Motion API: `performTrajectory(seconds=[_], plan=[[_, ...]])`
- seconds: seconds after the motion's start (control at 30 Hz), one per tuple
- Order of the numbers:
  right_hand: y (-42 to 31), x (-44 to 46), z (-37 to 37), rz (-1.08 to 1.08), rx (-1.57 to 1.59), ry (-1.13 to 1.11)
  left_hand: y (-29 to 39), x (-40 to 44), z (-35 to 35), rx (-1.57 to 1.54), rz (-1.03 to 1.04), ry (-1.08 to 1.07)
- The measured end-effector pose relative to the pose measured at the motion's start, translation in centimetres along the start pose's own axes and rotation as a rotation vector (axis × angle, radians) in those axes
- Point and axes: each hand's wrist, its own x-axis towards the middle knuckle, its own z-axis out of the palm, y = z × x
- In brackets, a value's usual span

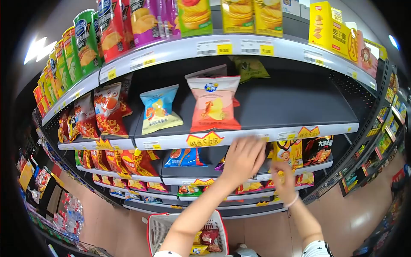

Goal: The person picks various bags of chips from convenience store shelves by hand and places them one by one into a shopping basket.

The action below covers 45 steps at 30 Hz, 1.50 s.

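While our left hand (245,158), fingers close together, is at the white shelf edge (165,142), our right hand (284,183), grip unclear, needs a light touch by the yellow plastic bag (289,151) one shelf lower.

White sleeves (316,249) with dark star marks
Slim pale band (292,200) on right wrist (288,195), four o'clock; sleeves at five and seven

Before me, the top shelf (171,50) held canisters (84,43) at its left and a box (327,25) at its right. Snack bags (215,103) stood left and centre on the shelf below (295,98), with lower packets (287,153) beneath. Nearer me was a basket (160,231), small packs (209,237) inside. Bottles (72,214) lay leftward, another rack (390,128) rightward.
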Motion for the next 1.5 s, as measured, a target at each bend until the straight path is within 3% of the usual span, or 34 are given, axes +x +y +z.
performTrajectory(seconds=[0.07, 0.1, 0.13, 0.17, 0.23, 0.37, 0.4, 0.47, 0.6, 0.7, 0.77, 0.9, 1.07, 1.17, 1.2, 1.27, 1.37, 1.43, 1.5], plan=[[0.2, 6.0, -2.6, 0.005, 0.113, 0.106, -1.4, 5.9, 4.2, 0.091, 0.001, 0.167], [1.2, 9.5, -3.5, -0.187, -0.093, 0.158, -2.2, 8.0, 6.1, 0.132, -0.053, 0.192], [1.3, 12.5, -4.0, -0.186, -0.099, 0.161, -2.8, 9.1, 7.7, 0.173, -0.11, 0.219], [1.4, 15.2, -4.5, -0.186, -0.105, 0.16, -2.9, 9.2, 8.6, 0.176, -0.107, 0.222], [4.2, 20.2, -4.6, -0.195, -0.155, 0.058, -3.0, 9.3, 9.6, 0.42, -0.335, 0.126], [11.0, 28.5, -2.4, -0.041, -0.323, -0.016, -3.3, 9.1, 9.4, 0.418, -0.455, 0.08], [11.5, 30.1, -1.9, -0.048, -0.319, -0.014, -3.3, 9.2, 9.4, 0.424, -0.452, 0.085], [11.6, 32.7, -0.6, -0.015, -0.709, -0.105, -3.2, 9.3, 9.5, 0.449, -0.466, 0.067], [13.3, 36.0, 1.9, -0.042, -0.781, -0.097, -3.4, 9.1, 9.6, 0.451, -0.471, 0.082], [13.6, 36.8, 2.6, -0.183, -0.873, -0.167, -3.5, 9.1, 9.5, 0.435, -0.467, 0.076], [11.4, 35.5, 1.7, -0.056, -0.722, -0.304, -3.2, 9.4, 9.0, 0.373, -0.464, 0.134], [9.4, 33.1, -0.1, -0.027, -0.526, -0.324, -2.8, 9.6, 8.7, 0.31, -0.384, 0.226], [4.3, 25.3, -5.5, -0.282, -0.459, -0.154, -2.8, 9.1, 7.8, 0.192, -0.372, 0.387], [-0.9, 18.2, -8.6, -0.486, -0.617, -0.084, -3.1, 6.4, 5.9, 0.084, -0.144, 0.473], [-2.2, 15.6, -9.1, -0.547, -0.692, -0.052, -2.6, 4.9, 4.6, 0.035, -0.114, 0.448], [-3.8, 9.8, -9.6, -0.464, -0.727, -0.083, -0.7, 0.4, 2.3, -0.077, -0.139, 0.344], [-3.1, 0.3, -10.4, -0.524, -0.864, -0.289, 2.4, -8.4, -0.9, -0.321, -0.249, 0.124], [-3.4, -4.9, -7.6, -0.556, -0.81, -0.319, 4.5, -13.9, -3.5, -0.459, -0.36, -0.028], [-5.4, -8.2, -2.6, -0.401, -0.61, -0.523, 6.5, -20.4, -6.4, -0.492, -0.491, -0.122]])
